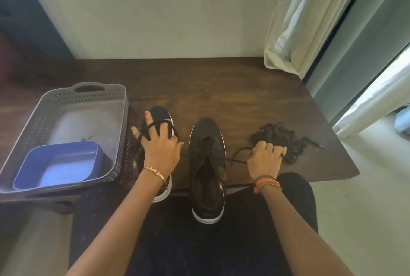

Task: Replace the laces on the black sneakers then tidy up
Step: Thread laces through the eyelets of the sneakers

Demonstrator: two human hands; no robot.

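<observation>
Two black sneakers with white soles stand on a dark wooden table (233, 89), toes pointing away. My left hand (160, 144) hovers over the left sneaker (160, 113) with fingers spread, and a black lace (156, 125) is wound around them. The right sneaker (207, 164) is partly laced. A lace runs from it to my right hand (264, 158), whose curled fingers grip that lace. Right behind that hand lies a crumpled pile of black laces (279, 137).
A grey perforated basket (66, 98) sits at the table's left, with a blue plastic box (57, 164) inside it. A white curtain (295, 31) hangs at the back right. My lap is against the near table edge.
</observation>
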